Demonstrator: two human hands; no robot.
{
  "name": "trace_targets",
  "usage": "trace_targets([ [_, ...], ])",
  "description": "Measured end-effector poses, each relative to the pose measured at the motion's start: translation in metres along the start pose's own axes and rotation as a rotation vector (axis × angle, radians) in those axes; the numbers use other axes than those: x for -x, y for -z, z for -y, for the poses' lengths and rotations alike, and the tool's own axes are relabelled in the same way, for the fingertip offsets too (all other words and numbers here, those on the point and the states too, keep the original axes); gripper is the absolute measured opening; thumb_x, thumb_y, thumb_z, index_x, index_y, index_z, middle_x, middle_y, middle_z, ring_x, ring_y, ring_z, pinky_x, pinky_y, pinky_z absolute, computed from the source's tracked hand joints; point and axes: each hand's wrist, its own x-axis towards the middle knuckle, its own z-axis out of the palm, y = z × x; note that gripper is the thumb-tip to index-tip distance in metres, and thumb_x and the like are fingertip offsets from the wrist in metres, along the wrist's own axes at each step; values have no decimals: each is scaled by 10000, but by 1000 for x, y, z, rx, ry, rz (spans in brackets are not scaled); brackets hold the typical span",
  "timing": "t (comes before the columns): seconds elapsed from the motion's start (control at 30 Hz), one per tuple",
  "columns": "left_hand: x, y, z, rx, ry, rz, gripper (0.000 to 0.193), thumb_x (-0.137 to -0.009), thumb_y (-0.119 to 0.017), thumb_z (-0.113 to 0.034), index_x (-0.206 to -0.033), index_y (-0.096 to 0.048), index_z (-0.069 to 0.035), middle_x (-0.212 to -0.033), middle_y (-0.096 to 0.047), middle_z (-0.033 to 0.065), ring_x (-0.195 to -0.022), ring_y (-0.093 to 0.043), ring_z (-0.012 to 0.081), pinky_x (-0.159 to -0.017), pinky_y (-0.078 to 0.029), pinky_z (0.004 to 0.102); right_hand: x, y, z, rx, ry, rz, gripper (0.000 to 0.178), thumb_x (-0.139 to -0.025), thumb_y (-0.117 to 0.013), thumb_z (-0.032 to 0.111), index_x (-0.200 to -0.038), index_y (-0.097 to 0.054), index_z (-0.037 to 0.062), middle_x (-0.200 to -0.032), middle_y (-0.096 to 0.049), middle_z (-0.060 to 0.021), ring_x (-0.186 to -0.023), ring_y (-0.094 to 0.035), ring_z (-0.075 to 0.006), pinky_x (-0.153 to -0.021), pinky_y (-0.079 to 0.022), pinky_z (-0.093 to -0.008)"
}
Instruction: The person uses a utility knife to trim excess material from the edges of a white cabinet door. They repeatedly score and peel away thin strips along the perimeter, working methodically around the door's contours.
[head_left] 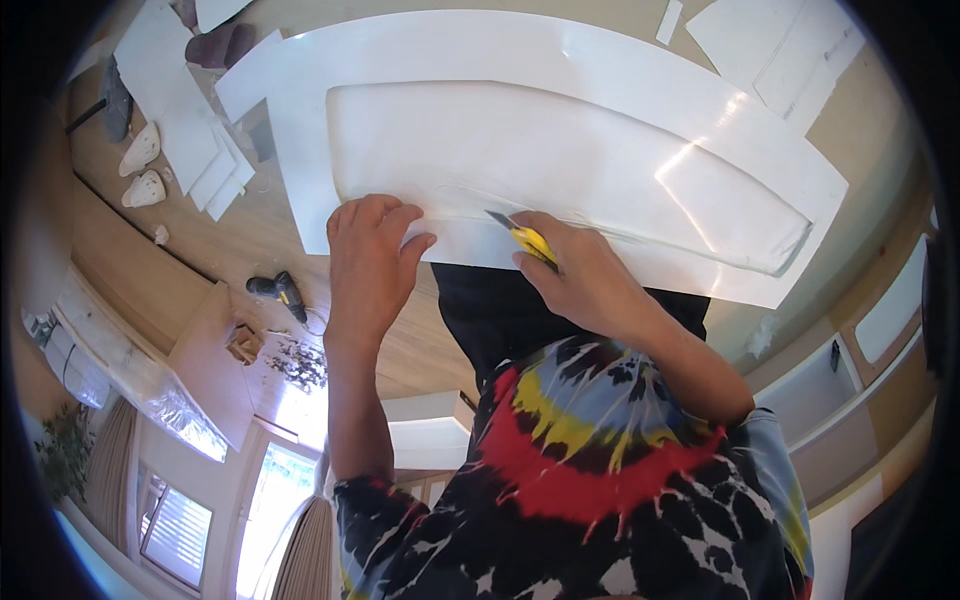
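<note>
A large glossy white sheet point(480, 50) spreads before me, with a long outlined shape point(520, 140) inside its border. Along the near side of that outline, the surface shows thin curved lines or slivers. My left hand point(375, 250) has its fingers bent over the near left part of the sheet, gripping or pressing at the outline's corner; the undersides of the fingers are hidden. Wrapped in my right hand point(580, 275) is a yellow and black utility knife point(535, 243). Its dark blade points up and left, close to the near line; whether it touches cannot be told.
White offcuts point(210, 165) lie on the floor at left, beside pale clogs point(143, 170) and dark shoes point(220, 45). A yellow-black power tool point(290, 297) rests nearer. Another white sheet point(790, 60) is at far right. Open white cabinet point(815, 385) at right.
</note>
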Motion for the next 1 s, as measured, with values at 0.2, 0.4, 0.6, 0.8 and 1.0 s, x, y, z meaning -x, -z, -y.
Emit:
trace_targets([
  [0.2, 3, -39, -36, 56, -156, -87, 277, -913, -818, -252, -1131, -771, -88, -1137, -667, 75, -1117, -600, 327, -1035, -446, 487, 48, 42, -24, 33, -112, -200, 230, -1014, -679, 151, -1201, -683, 17, -902, -720, -251, -833, -719, -432, -790, -561, -469],
  [0.4, -3, -78, -78, 91, -265, -202, 221, -926, -801, -234, -1103, -781, -102, -1099, -663, 53, -1078, -603, 301, -1005, -454, 477, 74, 99, -101, 47, -235, -522, 212, -1038, -688, 203, -1143, -692, 19, -813, -666, -117, -736, -657, -242, -699, -521, -381],
  [0.6, -16, -105, -122, 137, -329, -270, 168, -941, -788, -229, -1046, -792, -98, -1077, -672, 61, -1065, -607, 301, -990, -435, 481, 78, 107, -132, -278, -113, -562, 256, -1024, -711, 249, -1076, -658, 4, -781, -678, -117, -633, -683, -200, -620, -558, -362],
  [0.8, -24, -119, -150, 22, -202, -300, 255, -914, -822, -303, -1027, -782, -79, -1052, -698, 84, -1044, -626, 314, -953, -440, 476, 70, 108, -136, -343, 54, -541, 325, -1038, -711, 312, -1025, -617, 1, -718, -614, -51, -512, -617, -143, -501, -528, -316],
  [1.0, -38, -133, -139, 111, -199, -311, 274, -880, -855, -313, -980, -797, -65, -1017, -706, 127, -1030, -641, 343, -932, -485, 477, 65, 107, -155, -644, 247, -620, 334, -1083, -632, 307, -1002, -578, -13, -735, -615, -76, -515, -609, -160, -498, -537, -338],
])
